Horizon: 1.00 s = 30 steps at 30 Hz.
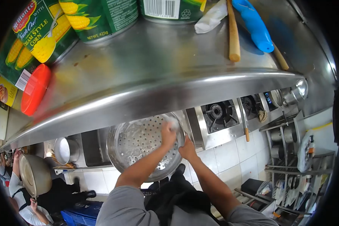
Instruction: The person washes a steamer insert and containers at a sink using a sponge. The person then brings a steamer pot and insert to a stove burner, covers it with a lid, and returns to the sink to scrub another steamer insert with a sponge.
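A large round metal steamer pan [141, 137] with a perforated bottom lies tilted in front of me, wet and shiny, over the sink area. My left hand [168, 136] is closed over its right inner side, blurred by motion. A small greyish-white thing [174, 125] shows at its fingers, too smeared to name. On the pan's right rim, my right hand [187, 148] is closed, fingers wrapped round the edge. The shelf hides the far edge of the pan.
A steel shelf [139, 56] crosses above, bearing corn cans [101, 19], a red lid [35, 89] and wooden handles [233, 34]. Gas burners [216, 112] stand right, a rack [290, 169] beyond. At left are a pot [66, 150] and another person holding a large pan [35, 175].
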{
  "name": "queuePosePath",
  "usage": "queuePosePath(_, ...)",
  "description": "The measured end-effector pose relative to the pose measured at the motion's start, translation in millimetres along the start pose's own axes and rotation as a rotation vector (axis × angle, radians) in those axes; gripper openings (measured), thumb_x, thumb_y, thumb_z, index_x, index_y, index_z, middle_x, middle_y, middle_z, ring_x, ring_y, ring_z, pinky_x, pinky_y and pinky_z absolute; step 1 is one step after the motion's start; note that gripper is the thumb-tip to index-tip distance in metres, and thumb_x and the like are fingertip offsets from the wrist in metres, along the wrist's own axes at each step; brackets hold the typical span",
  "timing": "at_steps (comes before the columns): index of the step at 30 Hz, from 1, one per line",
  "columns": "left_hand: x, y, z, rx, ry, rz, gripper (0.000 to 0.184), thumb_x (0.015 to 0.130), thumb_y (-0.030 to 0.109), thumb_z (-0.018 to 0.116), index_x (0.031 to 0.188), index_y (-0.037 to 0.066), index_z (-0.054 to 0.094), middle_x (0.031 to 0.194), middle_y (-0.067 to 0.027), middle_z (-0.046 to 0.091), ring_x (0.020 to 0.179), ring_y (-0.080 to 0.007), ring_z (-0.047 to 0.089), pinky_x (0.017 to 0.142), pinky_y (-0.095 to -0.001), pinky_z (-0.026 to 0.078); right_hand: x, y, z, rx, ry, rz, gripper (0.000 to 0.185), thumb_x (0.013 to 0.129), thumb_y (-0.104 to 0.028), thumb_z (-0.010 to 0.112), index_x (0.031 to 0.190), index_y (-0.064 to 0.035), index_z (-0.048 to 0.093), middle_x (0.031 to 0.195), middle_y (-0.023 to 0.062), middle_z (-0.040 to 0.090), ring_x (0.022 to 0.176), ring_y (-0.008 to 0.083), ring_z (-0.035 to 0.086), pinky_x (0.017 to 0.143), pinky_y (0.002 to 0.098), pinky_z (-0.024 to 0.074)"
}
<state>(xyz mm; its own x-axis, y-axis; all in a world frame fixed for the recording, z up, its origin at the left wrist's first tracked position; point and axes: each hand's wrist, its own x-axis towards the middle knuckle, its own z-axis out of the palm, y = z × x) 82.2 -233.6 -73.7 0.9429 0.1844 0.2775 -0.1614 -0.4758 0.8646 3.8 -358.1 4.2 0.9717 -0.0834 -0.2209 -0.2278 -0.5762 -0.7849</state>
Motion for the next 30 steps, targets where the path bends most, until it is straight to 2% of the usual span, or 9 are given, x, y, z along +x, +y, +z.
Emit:
queuePosePath(3,-21,35,-22,-0.269,-0.291,0.105,0.026,0.074,0.003,0.061,0.098,-0.003,0.066,0.116,-0.0247,0.062,0.113,-0.0397,0.058,0.096,-0.0413,0.047,18,-23,-29,-0.033,-0.090,-0.137,0.069,0.069,-0.005,0.058,0.136,-0.0014,0.042,0.107,0.0345,0.063,0.105,0.0499,0.060,0.094,0.0515,0.0477)
queuePosePath(5,35,2,-20,0.195,0.052,0.211,0.027,0.074,0.003,0.061,0.099,-0.004,0.066,0.110,-0.0243,0.064,0.111,-0.0396,0.059,0.095,-0.0419,0.047,29,-29,-37,-0.083,-0.154,-0.110,0.069,0.069,-0.007,0.058,0.136,-0.0014,0.042,0.106,0.0347,0.063,0.106,0.0497,0.059,0.094,0.0517,0.0475)
queuePosePath(7,90,24,-66,-0.169,0.246,-0.311,0.030,0.077,0.001,0.065,0.106,-0.002,0.065,0.104,-0.0189,0.065,0.096,-0.0299,0.060,0.086,-0.0404,0.047,50,-36,-42,-0.151,-0.243,-0.089,0.068,0.070,-0.008,0.058,0.136,-0.0013,0.043,0.105,0.0347,0.063,0.105,0.0487,0.060,0.095,0.0508,0.0470)
queuePosePath(10,64,6,-27,-0.028,0.177,-0.411,0.030,0.078,0.002,0.064,0.108,-0.001,0.065,0.103,-0.0171,0.065,0.095,-0.0296,0.060,0.086,-0.0406,0.047,87,-21,-20,-0.207,-0.312,-0.103,0.074,0.068,-0.006,0.062,0.140,-0.0028,0.044,0.118,0.0294,0.062,0.112,0.0454,0.059,0.097,0.0462,0.0476)
queuePosePath(14,23,26,-17,-0.041,0.009,0.171,0.020,0.080,0.000,0.059,0.098,-0.001,0.068,0.098,-0.0145,0.065,0.093,-0.0278,0.060,0.084,-0.0436,0.046,96,-17,-15,-0.120,-0.307,-0.162,0.078,0.068,-0.007,0.063,0.143,-0.0018,0.041,0.121,0.0294,0.061,0.113,0.0447,0.059,0.099,0.0455,0.0471)
queuePosePath(17,100,62,-85,-0.170,0.013,-0.574,0.020,0.075,-0.004,0.057,0.093,-0.004,0.066,0.097,-0.0229,0.068,0.096,-0.0339,0.064,0.079,-0.0478,0.046,92,-35,-23,-0.272,-0.275,-0.107,0.081,0.070,-0.010,0.067,0.145,-0.0033,0.039,0.124,0.0287,0.060,0.117,0.0426,0.057,0.102,0.0439,0.0457)
queuePosePath(24,52,24,-18,0.170,-0.018,0.205,0.020,0.077,0.006,0.065,0.094,-0.003,0.068,0.099,-0.0249,0.067,0.095,-0.0393,0.062,0.080,-0.0484,0.047,95,-35,-18,-0.214,-0.263,-0.145,0.066,0.073,-0.005,0.060,0.137,-0.0037,0.046,0.120,0.0286,0.061,0.115,0.0441,0.057,0.099,0.0461,0.0464)
queuePosePath(28,134,-53,-58,0.420,-0.055,-0.107,0.016,0.086,0.010,0.060,0.093,-0.001,0.069,0.095,-0.0215,0.069,0.088,-0.0415,0.063,0.081,-0.0511,0.046,97,-40,-20,-0.260,-0.257,-0.123,0.076,0.071,-0.007,0.066,0.142,-0.0019,0.042,0.126,0.0268,0.059,0.119,0.0410,0.057,0.101,0.0433,0.0457)
queuePosePath(30,118,-33,-52,-0.084,0.295,-0.150,0.018,0.090,0.010,0.055,0.090,-0.002,0.068,0.089,-0.0221,0.069,0.082,-0.0424,0.063,0.080,-0.0524,0.045,92,-42,-17,-0.244,-0.262,-0.129,0.074,0.071,-0.007,0.066,0.141,-0.0010,0.043,0.126,0.0267,0.059,0.119,0.0414,0.057,0.101,0.0440,0.0459)
